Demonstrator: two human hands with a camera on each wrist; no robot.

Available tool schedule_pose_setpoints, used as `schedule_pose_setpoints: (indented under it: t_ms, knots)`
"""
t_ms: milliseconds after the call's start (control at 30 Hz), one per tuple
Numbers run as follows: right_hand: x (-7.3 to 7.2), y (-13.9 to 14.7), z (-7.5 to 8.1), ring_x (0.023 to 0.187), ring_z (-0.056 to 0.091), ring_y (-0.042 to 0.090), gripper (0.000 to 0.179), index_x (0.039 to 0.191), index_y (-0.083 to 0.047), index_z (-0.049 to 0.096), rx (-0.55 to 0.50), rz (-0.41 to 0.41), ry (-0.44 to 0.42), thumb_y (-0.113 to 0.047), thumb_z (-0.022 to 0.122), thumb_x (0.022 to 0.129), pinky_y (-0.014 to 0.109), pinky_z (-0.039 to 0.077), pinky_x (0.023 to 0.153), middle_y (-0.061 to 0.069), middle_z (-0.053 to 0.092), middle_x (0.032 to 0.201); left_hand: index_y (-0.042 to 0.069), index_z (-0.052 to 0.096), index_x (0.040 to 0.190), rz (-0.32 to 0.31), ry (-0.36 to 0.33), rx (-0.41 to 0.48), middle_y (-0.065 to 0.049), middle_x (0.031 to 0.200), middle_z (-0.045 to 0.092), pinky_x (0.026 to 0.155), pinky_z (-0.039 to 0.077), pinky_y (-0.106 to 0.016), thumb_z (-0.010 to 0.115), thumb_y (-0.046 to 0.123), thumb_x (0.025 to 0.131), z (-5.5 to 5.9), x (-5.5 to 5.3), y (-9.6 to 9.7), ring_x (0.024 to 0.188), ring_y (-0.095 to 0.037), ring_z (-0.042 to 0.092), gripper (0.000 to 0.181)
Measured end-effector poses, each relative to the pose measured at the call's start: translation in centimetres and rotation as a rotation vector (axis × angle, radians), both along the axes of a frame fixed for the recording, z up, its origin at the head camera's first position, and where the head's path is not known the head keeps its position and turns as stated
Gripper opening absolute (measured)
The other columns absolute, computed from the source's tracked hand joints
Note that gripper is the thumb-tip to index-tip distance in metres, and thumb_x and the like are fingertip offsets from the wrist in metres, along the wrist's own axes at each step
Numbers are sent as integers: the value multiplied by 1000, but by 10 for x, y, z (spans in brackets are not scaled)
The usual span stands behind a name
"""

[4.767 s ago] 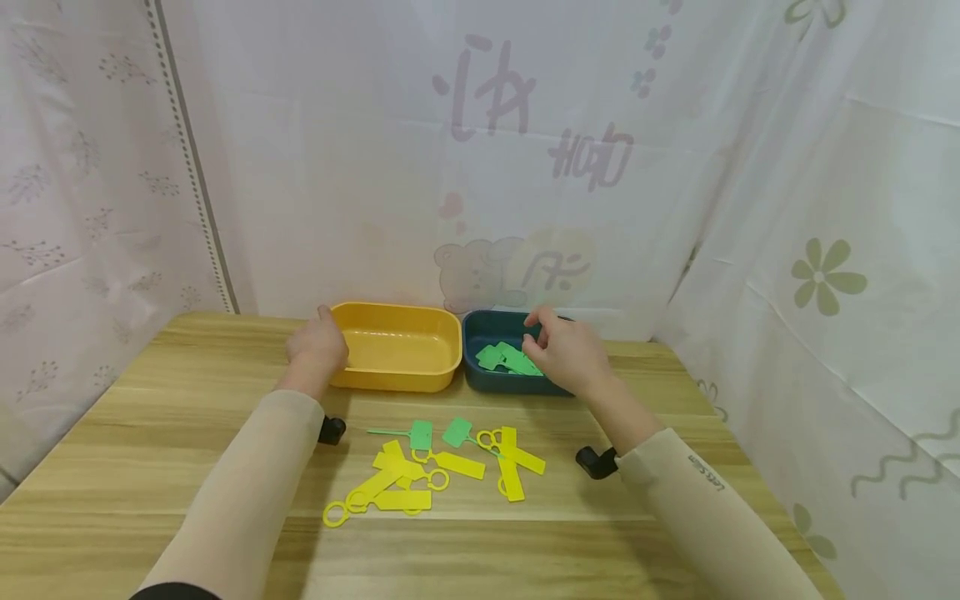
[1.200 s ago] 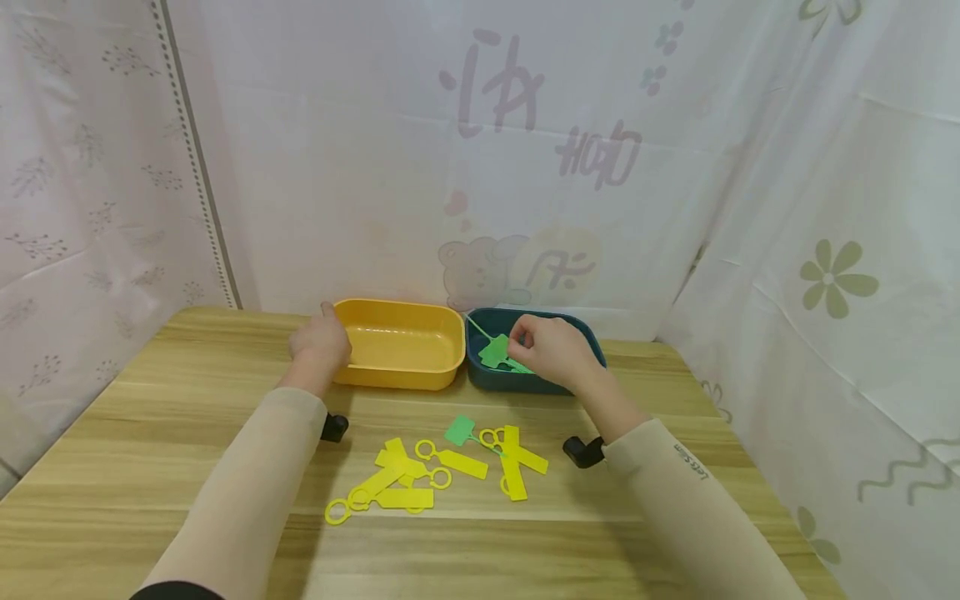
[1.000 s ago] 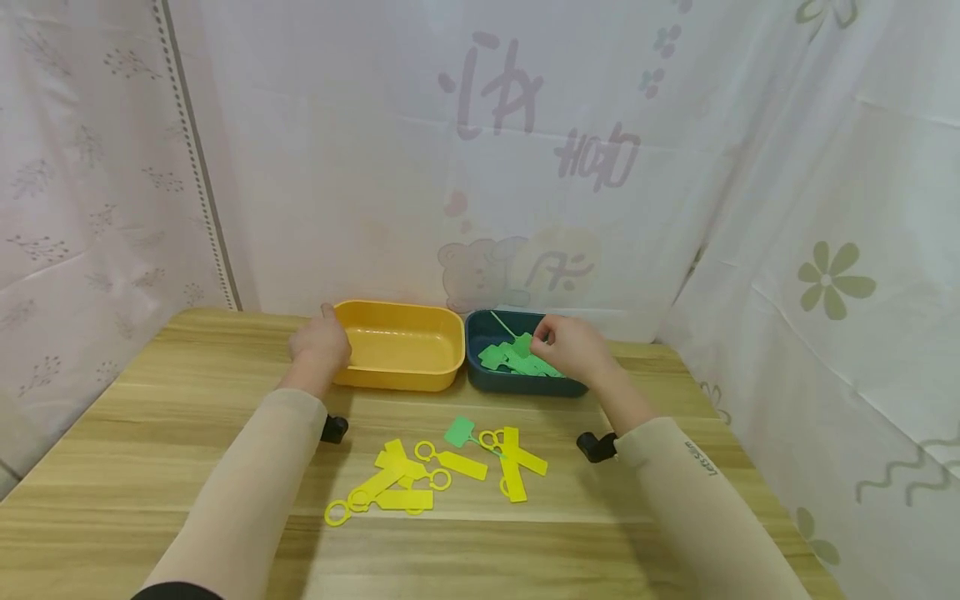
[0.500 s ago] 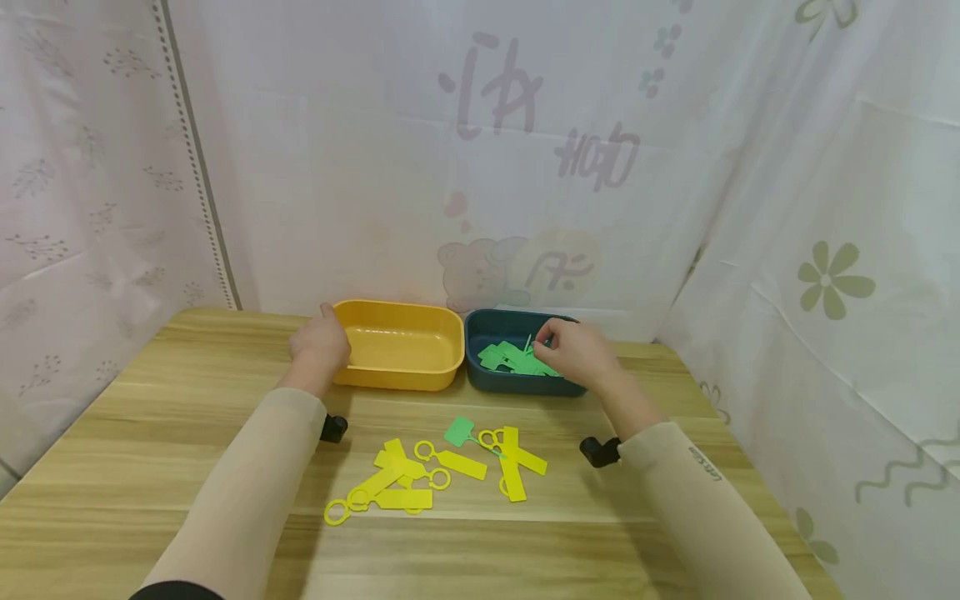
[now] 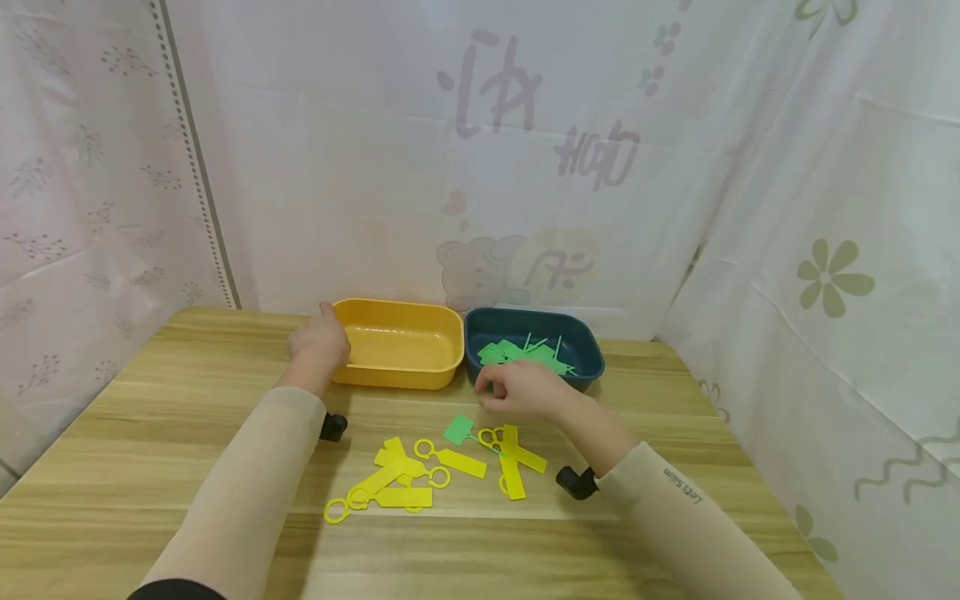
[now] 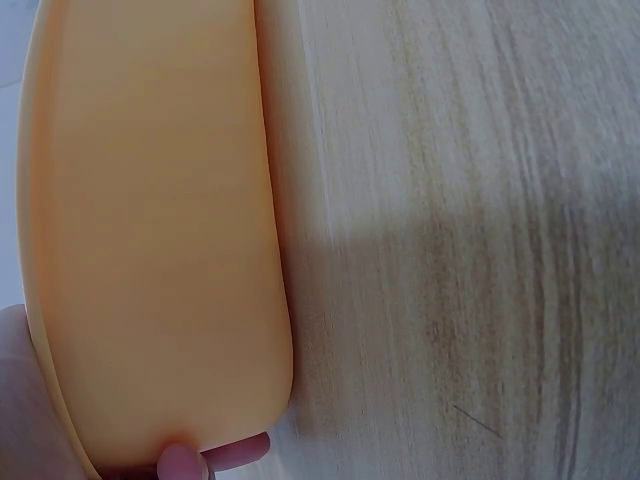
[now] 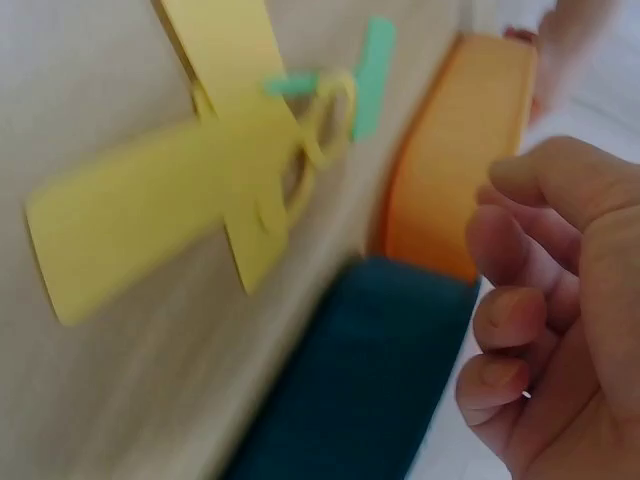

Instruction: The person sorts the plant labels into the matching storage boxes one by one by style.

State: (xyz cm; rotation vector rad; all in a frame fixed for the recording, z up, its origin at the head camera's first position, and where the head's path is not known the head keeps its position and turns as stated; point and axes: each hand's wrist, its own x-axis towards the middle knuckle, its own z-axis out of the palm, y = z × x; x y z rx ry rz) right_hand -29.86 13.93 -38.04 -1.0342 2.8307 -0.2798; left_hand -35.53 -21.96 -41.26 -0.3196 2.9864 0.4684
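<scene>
My left hand (image 5: 320, 343) grips the left end of a yellow bin (image 5: 401, 377). In the left wrist view its thumb lies at the rim and its fingertips (image 6: 182, 462) curl against the underside. My right hand (image 5: 528, 389) is in front of a dark blue bin (image 5: 592, 357), its fingers loosely curled around nothing. Inside that bin lies a heap of green plastic tags (image 5: 517, 351), partly hidden by the hand. One green tag (image 5: 458, 430) with a thin stem lies on the table just below the right hand, its stem reaching under crossed yellow ring tags (image 5: 512, 477).
Several more yellow ring tags (image 5: 405, 498) overlap on the wooden table (image 5: 637, 533), left of centre. The two bins stand side by side near the table's back edge. A printed white curtain (image 5: 337, 167) hangs behind and on both sides.
A green tag from the table was put into the dark blue bin and let go. My right hand then moved left and toward the table's front. The left hand stays on the yellow bin.
</scene>
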Motion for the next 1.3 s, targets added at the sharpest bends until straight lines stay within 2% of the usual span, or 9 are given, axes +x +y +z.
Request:
schedule_pose_setpoints:
  t_ms: [133, 267, 467, 800, 1000, 1167, 1300]
  knots:
    - [7, -10, -10, 70, 56, 10, 14, 114, -25, 77, 69, 35, -124, -32, 75, 101, 29, 48, 67, -11, 62, 77, -8, 3, 172, -1, 1, 1, -25, 97, 70, 59, 48, -37, 58, 12, 105, 0, 0, 0, 61, -22, 50, 89]
    - [10, -15, -16, 72, 58, 10, 8, 107, -29, 77, 118, 26, -157, -33, 78, 100, 29, 50, 70, -12, 65, 78, -8, 2, 172, -2, -3, -6, -25, 95, 70, 59, 48, -37, 58, 13, 106, 1, 1, 0, 61, -22, 49, 89]
    - [11, -17, -22, 77, 58, 11, 13, 93, -32, 73, 166, 9, -174, -39, 84, 96, 31, 51, 74, -13, 66, 81, -8, 3, 172, -3, 8, -17, -28, 102, 71, 60, 50, -38, 56, 13, 106, -1, 0, 0, 65, -24, 53, 87]
    - [15, -23, -28, 69, 55, 10, 18, 80, -26, 71, 175, -21, -158, -26, 83, 94, 27, 46, 66, -12, 63, 73, -8, 4, 172, -2, 13, -16, -25, 95, 70, 59, 48, -37, 56, 13, 105, -2, -1, 0, 63, -23, 51, 87]
    - [17, -28, -29, 68, 54, 11, 19, 79, -26, 68, 197, -40, -159, -29, 83, 91, 28, 42, 65, -10, 60, 72, -8, 2, 172, 0, -2, -13, -24, 94, 70, 58, 47, -36, 55, 12, 105, 1, 0, 0, 62, -21, 49, 87]
    - [18, -30, -31, 68, 55, 11, 23, 80, -26, 67, 204, -29, -153, -35, 84, 93, 27, 43, 65, -10, 60, 73, -8, 2, 172, -1, -9, -14, -21, 88, 68, 58, 45, -35, 54, 12, 106, 2, 1, 0, 60, -20, 45, 87]
    - [17, -29, -32, 68, 56, 11, 18, 83, -27, 68, 185, -26, -137, -33, 81, 94, 27, 45, 65, -11, 62, 74, -7, 2, 172, 0, -4, -8, -22, 92, 69, 58, 45, -35, 54, 12, 106, 3, 2, 1, 61, -20, 47, 86]
